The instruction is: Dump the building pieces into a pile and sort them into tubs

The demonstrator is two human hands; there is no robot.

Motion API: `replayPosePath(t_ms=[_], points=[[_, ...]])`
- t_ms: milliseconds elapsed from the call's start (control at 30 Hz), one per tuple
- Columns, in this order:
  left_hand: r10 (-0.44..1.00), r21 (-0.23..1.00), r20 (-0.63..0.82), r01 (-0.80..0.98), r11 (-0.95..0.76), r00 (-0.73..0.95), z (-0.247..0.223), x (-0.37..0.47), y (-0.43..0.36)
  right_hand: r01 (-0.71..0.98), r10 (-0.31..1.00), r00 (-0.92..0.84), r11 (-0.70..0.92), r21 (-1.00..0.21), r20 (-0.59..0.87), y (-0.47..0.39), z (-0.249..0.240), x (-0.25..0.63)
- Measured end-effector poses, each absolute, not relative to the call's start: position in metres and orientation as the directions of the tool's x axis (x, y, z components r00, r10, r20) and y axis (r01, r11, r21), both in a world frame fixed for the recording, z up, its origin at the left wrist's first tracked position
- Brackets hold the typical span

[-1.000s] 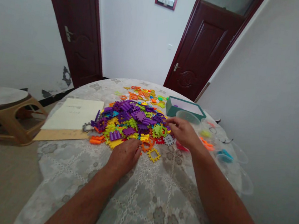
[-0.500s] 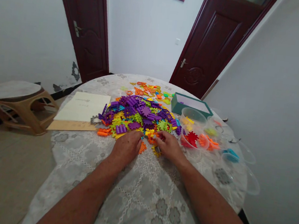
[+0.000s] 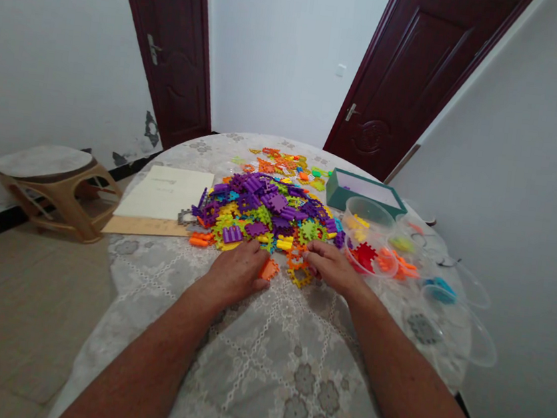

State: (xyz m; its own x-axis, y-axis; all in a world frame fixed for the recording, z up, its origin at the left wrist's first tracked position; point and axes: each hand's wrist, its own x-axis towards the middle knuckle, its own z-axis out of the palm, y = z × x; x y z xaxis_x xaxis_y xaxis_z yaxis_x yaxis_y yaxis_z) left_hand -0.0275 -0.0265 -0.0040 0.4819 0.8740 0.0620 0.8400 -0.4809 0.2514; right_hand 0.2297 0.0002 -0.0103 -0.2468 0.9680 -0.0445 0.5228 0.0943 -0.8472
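A heap of interlocking plastic building pieces point(image 3: 279, 202), mostly purple with some green, yellow and orange, lies on the table. At its near edge my left hand point(image 3: 239, 268) rests low, thumb spread from the fingers, beside a flat orange square piece point(image 3: 269, 270). My right hand point(image 3: 330, 265) has curled fingers, their tips at the edge of an orange open-frame piece point(image 3: 296, 256). Just below that is a yellow open-frame piece point(image 3: 299, 276). Small yellow pieces point(image 3: 285, 242) sit between the hands. My left fingertips are partly hidden against the heap.
Clear plastic tubs, one a large tub point(image 3: 371, 213), hold sorted pieces on the right. Behind them stands a green box point(image 3: 365, 192). Paper sheets point(image 3: 167, 193) lie at the left. More orange and green pieces point(image 3: 284, 163) are scattered at the back. A stool point(image 3: 54, 190) stands left of the table.
My left thumb has spread away from the fingers, and more of the orange square shows. My right hand has shifted slightly away from my left, uncovering the yellow pieces. The view has tilted and turned slightly.
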Motion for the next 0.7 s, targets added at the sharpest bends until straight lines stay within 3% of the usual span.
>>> replayPosePath(t_ms=[167,300,400,533,700], points=[[0.868,0.235,0.083,0.837,-0.494,0.489,-0.009,-0.020,-0.026,0.473,0.958,-0.271,0.046,-0.880,-0.095,0.001,-0.013,0.231],[0.899,0.301,0.138,0.847,-0.438,0.416,-0.006,-0.022,-0.022,0.352,0.947,-0.298,-0.011,-0.936,-0.123,0.002,-0.015,0.232],[0.925,0.480,0.161,0.792,-0.377,0.343,-0.002,-0.026,-0.018,0.263,0.930,-0.355,0.006,-0.965,-0.092,0.000,-0.017,0.230],[0.945,0.787,0.100,0.556,-0.267,0.312,-0.003,-0.029,-0.013,0.238,0.924,-0.380,0.044,-0.970,-0.051,-0.004,-0.019,0.220],[0.962,0.942,0.014,0.319,-0.104,0.272,-0.011,-0.021,-0.014,0.280,0.932,-0.342,-0.018,-0.960,-0.117,-0.010,-0.023,0.203]])
